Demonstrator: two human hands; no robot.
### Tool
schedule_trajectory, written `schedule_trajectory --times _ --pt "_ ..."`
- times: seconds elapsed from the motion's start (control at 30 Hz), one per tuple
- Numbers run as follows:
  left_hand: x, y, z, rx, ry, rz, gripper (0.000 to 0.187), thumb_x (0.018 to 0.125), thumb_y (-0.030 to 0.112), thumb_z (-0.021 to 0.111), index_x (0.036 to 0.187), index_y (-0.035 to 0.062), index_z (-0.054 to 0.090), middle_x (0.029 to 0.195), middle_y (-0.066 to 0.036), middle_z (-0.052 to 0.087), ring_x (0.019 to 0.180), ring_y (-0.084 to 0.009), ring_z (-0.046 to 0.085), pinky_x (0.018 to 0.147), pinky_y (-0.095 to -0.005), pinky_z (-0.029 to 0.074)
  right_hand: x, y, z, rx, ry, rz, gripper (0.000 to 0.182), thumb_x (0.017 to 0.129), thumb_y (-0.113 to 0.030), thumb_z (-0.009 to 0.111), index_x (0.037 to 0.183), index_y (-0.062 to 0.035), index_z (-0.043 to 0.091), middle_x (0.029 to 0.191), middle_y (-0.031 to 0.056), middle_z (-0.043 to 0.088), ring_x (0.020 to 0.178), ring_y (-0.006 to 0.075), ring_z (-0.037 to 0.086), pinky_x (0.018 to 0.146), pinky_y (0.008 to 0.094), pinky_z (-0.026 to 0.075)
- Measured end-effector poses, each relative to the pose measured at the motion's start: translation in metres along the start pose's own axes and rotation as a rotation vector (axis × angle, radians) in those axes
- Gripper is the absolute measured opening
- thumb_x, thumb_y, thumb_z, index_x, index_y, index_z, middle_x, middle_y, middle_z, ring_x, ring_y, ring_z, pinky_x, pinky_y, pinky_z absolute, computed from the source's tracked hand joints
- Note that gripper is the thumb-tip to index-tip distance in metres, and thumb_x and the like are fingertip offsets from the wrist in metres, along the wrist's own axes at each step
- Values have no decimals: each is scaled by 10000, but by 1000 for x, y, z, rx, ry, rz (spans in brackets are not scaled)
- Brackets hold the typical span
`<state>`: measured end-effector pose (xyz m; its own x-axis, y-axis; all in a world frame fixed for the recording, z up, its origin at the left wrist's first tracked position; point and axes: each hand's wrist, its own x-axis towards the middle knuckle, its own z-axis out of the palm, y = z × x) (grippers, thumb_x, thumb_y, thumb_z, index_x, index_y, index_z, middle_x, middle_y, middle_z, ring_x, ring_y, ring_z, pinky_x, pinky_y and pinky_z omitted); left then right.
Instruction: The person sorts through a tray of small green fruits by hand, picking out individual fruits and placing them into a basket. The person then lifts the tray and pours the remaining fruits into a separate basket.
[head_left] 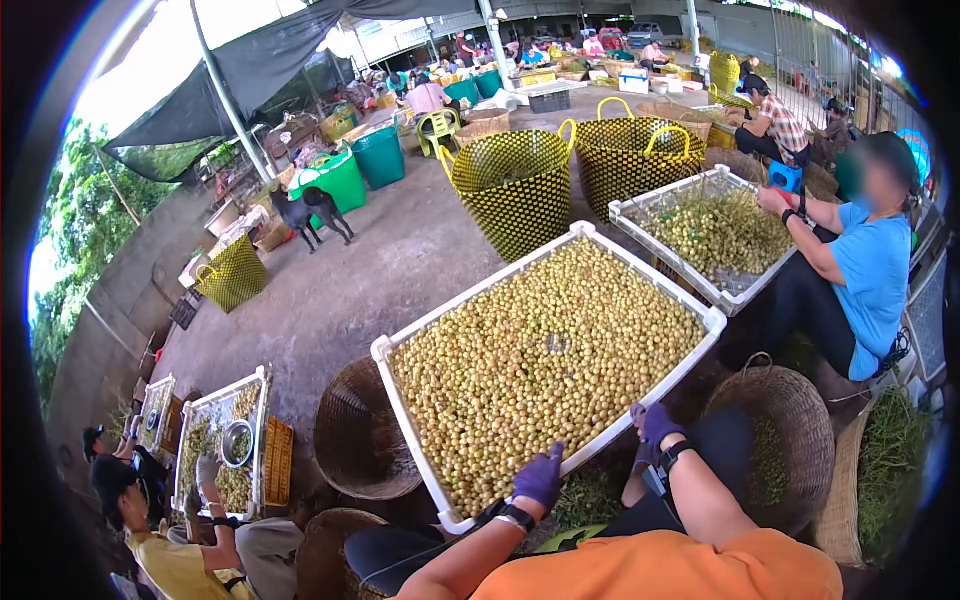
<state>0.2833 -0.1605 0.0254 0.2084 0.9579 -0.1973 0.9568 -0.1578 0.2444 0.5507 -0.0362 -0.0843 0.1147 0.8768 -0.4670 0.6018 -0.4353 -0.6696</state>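
The fisheye border is cutting off the edges of the scene, and the white tray [714,322] is hiding whatever is supporting it. Inside that tray, directly before the person in orange, small round yellowish fruits [540,350] are lying in a dense layer. The gloved left hand [540,478] is resting at the near rim, its fingers reaching over the fruits; whether it is grasping any, I cannot tell. The gloved right hand [655,428] is bending beside the same rim farther right, its fingers partly overlapping, so its grip is also unclear. The person's leg is covering part of a wicker basket [815,425] on the right. Distant workers are blurring into small shapes. A grey concrete floor [410,260] is stretching across the shed, where a black dog [318,207] is standing near a green tub [338,187]. Yellow-and-black woven baskets [515,190] are standing beyond the tray, and a co-worker in blue [868,270] is sitting at another fruit-filled tray [735,300].
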Motion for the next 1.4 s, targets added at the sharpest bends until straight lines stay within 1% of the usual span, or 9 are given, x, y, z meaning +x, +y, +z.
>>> schedule_trajectory --times 0.13,0.3,0.43,0.73,0.9,1.0,1.07,1.2,1.4 --pt "14 36 -7 -117 -108 2 709 821 334 652 1427 163 325 1158 -198 535 968 -378 608 801 -461 503 7 4 -2 -466 517 -253 373 895 -338 557 733 -16 652 571 132 610 510 269 621 457 383 478" --pt "9 -13 -39 -252 62 95 594 819 492 611 1271 114 538 1205 -203 551 1081 -369 559 910 -438 460 -8 -2 16 -418 218 -148 635 838 -595 505 843 8 704 842 222 676 852 380 659 764 440 521" --pt "52 -140 -50 272 211 -146 98 787 201 604 842 127 637 948 -120 622 856 -317 627 682 -437 507 -50 -36 -7 -207 37 -26 461 811 -443 641 792 17 667 582 107 617 506 224 614 489 356 495" --pt "2 -293 -57 593 246 344 164 833 177 529 860 169 690 818 -75 606 852 -265 635 941 -478 417 -70 -70 -6 126 -56 125 380 815 -333 638 601 -32 548 520 61 530 410 167 491 398 331 377" --pt "5 -287 -12 489 377 246 87 776 178 585 724 130 635 767 -69 571 764 -274 619 889 -441 467 -46 -54 0 146 -6 47 391 818 -293 654 555 -40 512 443 56 474 358 177 471 363 324 375" --pt "-20 -241 -48 794 60 194 36 709 151 624 728 144 654 714 -30 593 760 -211 633 602 -368 486 -36 -53 -2 127 -25 -13 366 830 -321 603 575 -65 546 438 44 481 351 165 462 364 336 365" --pt "-19 -243 -27 762 -140 146 122 656 202 660 763 144 669 808 -53 611 826 -243 635 720 -365 472 -3 -40 -2 -117 37 -191 393 835 -358 604 586 -57 561 444 58 494 359 173 480 376 334 380" --pt "-34 -200 -22 756 -268 115 190 704 237 657 861 134 681 861 -57 637 821 -242 649 691 -393 475 8 -51 -20 -316 131 -258 467 814 -470 592 886 -13 659 921 232 659 885 382 635 773 476 491" --pt "-40 -127 -18 616 -323 154 141 794 237 606 825 140 703 828 -57 673 774 -226 676 553 -358 498 -27 -79 -43 -505 215 -405 403 801 -422 624 947 -47 651 880 206 663 865 365 637 764 457 493"
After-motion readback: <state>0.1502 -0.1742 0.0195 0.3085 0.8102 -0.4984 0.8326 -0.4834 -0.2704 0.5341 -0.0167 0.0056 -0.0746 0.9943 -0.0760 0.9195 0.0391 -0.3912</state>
